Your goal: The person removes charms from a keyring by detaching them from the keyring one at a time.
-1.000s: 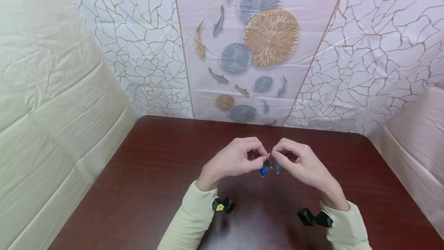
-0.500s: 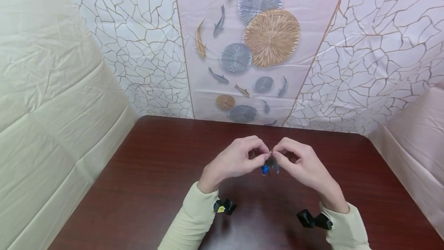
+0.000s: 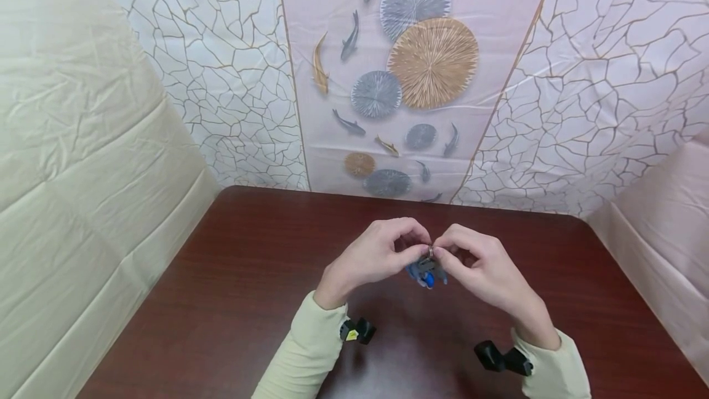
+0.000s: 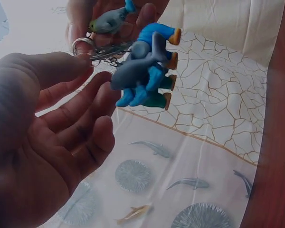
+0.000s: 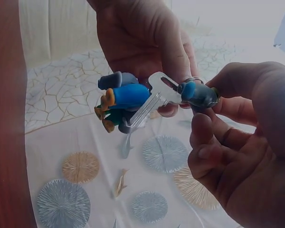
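Above the table, both hands meet fingertip to fingertip at a metal key ring (image 4: 83,46). My left hand (image 3: 375,252) pinches the ring between thumb and forefinger, its other fingers loosely bent. From the opposite side, my right hand (image 3: 486,261) pinches it, beside a small grey charm (image 5: 198,94) with a blue end. A silver key (image 5: 154,99) hangs from the ring, tilted. Bunched with it are several toy-figure charms: a blue one (image 5: 131,95) with an orange end, a grey one (image 4: 133,71) and a green one (image 4: 156,101). Fingers partly hide the ring.
The dark red-brown table (image 3: 266,263) lies under the hands. Behind it hangs a patterned cloth (image 3: 432,60) with fish and round motifs, and a pale cloth (image 3: 83,159) borders the left. A small black camera (image 3: 357,330) sits on each wrist.
The hands stay nearly in place, pinching the ring. The charms below have swung and turned, spreading a little to the left, and more of the blue and grey pieces shows.
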Available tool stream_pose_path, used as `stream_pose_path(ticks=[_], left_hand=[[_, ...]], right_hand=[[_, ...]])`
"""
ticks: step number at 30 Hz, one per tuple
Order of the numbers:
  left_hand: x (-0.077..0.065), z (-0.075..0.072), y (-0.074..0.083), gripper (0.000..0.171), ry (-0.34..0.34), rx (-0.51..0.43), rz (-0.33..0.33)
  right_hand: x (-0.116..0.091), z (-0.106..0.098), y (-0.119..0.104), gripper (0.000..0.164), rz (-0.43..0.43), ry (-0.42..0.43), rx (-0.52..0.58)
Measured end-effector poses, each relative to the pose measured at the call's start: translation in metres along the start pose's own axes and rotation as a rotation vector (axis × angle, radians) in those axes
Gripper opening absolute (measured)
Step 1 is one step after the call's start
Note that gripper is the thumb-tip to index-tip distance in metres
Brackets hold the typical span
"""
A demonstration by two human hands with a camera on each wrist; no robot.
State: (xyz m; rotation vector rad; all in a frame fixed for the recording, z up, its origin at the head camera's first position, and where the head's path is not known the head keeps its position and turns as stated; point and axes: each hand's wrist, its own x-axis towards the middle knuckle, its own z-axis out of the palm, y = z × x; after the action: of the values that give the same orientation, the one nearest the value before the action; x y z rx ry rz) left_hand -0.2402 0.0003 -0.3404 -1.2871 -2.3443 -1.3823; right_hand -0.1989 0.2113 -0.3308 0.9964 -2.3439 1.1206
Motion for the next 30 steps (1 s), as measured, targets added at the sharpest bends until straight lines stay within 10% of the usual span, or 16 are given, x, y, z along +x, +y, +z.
stream_pose_path(ticks=[18, 30], left_hand=[[-0.0002, 0.0028, -0.0009, 0.011, 0.005, 0.053, 0.099], [-0.0014, 0.0013, 0.0014, 0.007, -0.004, 0.03, 0.022]], right_hand=[[-0.0003, 0.0008, -0.005, 0.026, -0.047, 0.008, -0.02], [0.0, 0.004, -0.0078, 0.024, -0.049, -0.006, 0.012]])
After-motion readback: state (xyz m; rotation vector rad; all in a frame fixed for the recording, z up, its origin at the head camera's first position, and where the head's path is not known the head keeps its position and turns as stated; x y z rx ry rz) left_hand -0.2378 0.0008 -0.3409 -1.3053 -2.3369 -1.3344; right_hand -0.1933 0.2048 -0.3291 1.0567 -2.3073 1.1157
